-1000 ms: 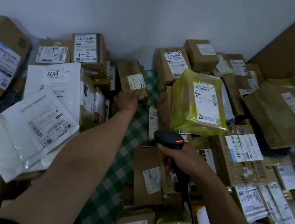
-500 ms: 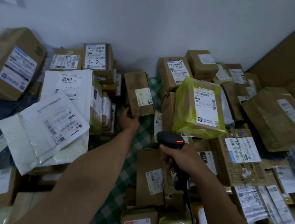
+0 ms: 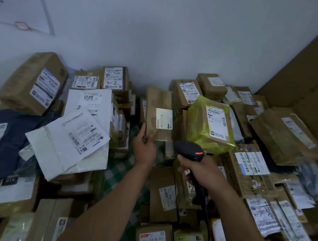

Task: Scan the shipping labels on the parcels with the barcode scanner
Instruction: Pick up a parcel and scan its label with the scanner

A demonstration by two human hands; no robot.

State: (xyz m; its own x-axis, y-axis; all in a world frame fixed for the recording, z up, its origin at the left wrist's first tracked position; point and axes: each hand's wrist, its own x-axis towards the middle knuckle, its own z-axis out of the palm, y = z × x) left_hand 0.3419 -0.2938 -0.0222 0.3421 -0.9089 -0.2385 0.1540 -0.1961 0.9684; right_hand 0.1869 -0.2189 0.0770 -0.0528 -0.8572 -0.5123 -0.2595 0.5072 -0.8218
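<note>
Just left of the yellow-wrapped parcel [image 3: 210, 125], the left hand [image 3: 144, 147] grips a brown parcel [image 3: 158, 114] by its lower edge, its label [image 3: 163, 119] showing. Below the yellow-wrapped parcel, the right hand [image 3: 202, 171] clasps the barcode scanner [image 3: 189, 151]. This looks like the presenting step; next, the scanner must be aimed at that label.

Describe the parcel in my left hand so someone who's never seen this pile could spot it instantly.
Start at the white back wall, drop to the gap between the two parcel heaps. There the left hand grips the bottom corner of a tall brown parcel, just left of the yellow-wrapped parcel. Unlike its neighbours, its small label looks blank with glare.
</note>
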